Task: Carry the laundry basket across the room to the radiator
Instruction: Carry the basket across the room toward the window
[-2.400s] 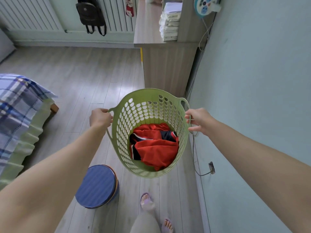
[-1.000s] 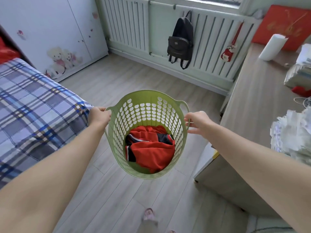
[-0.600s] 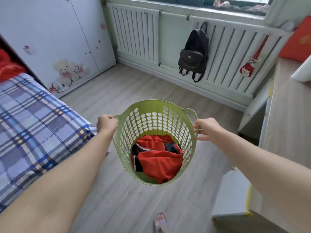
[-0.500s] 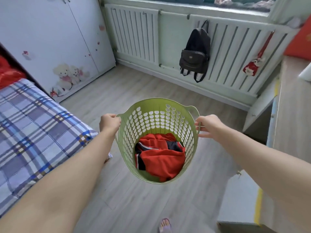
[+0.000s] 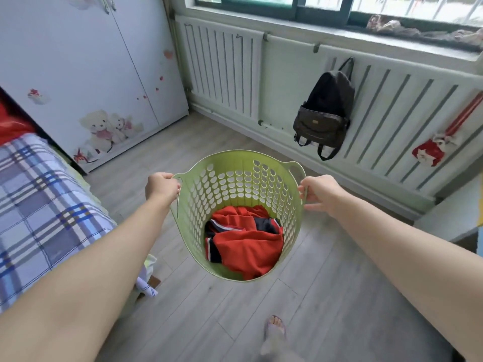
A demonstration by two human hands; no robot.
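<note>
A bed (image 5: 39, 205) under a blue plaid cover is running off the left edge, only its near corner showing. Behind it a white wardrobe (image 5: 86, 69) is carrying teddy-bear stickers; no writing on it can be read. The left hand (image 5: 162, 188) is curling its fingers (image 5: 167, 176) tight around the left handle of the laundry basket (image 5: 235, 184), the fingertips hidden under the rim. The basket, pale green with oval holes, is hanging in the air over the grey plank floor (image 5: 326, 296), mouth facing up and tipped toward the camera, its handle-to-handle axis lying left to right. A red garment (image 5: 248, 244) with dark and white trim is lying crumpled in the bottom, its shape hard to make out. A sandalled foot (image 5: 274, 327) is showing on the floor below, partly blurred. The right hand (image 5: 317, 190) is gripping the right handle, its thumb on top, its fingers wrapped closed and mostly hidden. Well beyond the basket, the white radiator (image 5: 392, 100) is lining the wall under the window, a black backpack (image 5: 324, 113) hanging on it, and a small red pouch (image 5: 428, 152) further right; any label on them is too small to read
</note>
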